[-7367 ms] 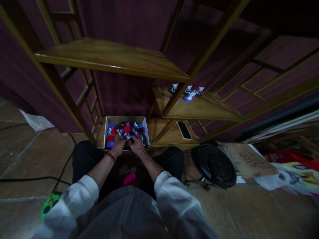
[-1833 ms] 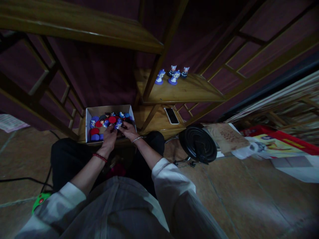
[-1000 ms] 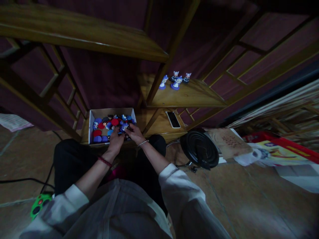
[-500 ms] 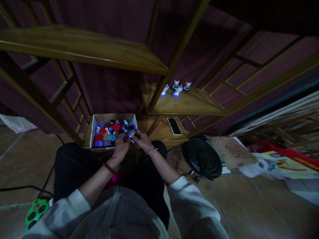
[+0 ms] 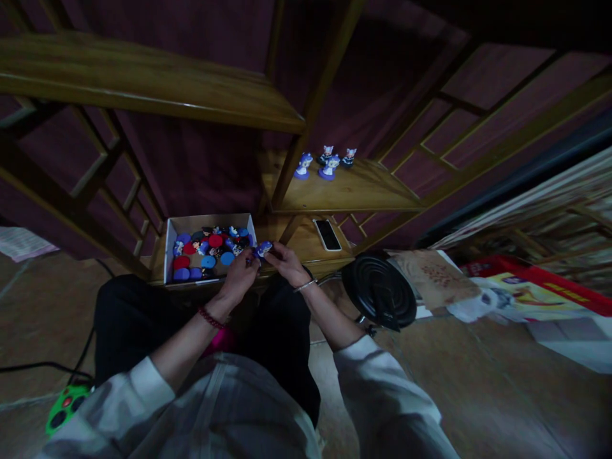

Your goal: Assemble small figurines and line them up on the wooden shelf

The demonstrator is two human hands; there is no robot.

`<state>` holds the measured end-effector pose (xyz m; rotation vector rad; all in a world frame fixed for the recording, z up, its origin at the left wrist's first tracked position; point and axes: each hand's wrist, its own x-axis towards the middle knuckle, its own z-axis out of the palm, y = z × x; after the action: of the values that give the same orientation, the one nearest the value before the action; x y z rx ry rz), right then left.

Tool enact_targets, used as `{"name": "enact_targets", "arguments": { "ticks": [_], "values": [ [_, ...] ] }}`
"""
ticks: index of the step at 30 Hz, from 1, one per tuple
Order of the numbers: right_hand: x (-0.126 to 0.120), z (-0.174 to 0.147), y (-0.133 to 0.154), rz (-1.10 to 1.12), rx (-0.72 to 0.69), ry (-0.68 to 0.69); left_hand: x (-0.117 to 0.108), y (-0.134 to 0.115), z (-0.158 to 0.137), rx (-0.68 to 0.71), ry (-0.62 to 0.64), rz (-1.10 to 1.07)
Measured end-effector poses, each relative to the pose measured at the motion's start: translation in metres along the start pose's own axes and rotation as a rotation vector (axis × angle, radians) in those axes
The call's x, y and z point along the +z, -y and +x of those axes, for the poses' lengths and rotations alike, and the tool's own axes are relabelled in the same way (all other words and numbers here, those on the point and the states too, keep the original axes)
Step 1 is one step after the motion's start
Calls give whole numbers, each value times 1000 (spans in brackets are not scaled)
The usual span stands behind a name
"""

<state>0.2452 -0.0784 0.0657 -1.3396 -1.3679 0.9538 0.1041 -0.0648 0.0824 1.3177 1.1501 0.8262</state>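
Note:
A small purple-and-white figurine is held between my two hands, just off the right front corner of a white cardboard box. My left hand has its fingers closed on the figurine's lower left part. On the other side, my right hand pinches it with thumb and fingers. Inside the box lie several figurines and round bases in red, blue and purple, such as a red base. My fingers partly hide the held figurine.
On the raised shelf stand several figurines, among them a purple-and-white one. A phone lies on the lower shelf. A wooden post rises between the sections. To the right stands a round black stool.
Both hands have moved right with the figurine, away from above the box to beside its corner. The camera view has shifted slightly.

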Motion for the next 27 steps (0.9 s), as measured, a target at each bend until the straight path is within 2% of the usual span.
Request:
{"name": "enact_targets", "arguments": {
  "ticks": [8,17,23,27],
  "values": [
    [-27,-18,16,-65,4,-43,20,-19,-9,15,108,-80],
    [-51,-41,41,38,53,-65,33,-35,-18,9,291,-159],
    [-68,-47,53,17,18,-70,43,-53,-23,-30,277,-219],
    [-80,-51,65,1,25,-55,52,-57,-23,39,297,-212]
  ]
}}
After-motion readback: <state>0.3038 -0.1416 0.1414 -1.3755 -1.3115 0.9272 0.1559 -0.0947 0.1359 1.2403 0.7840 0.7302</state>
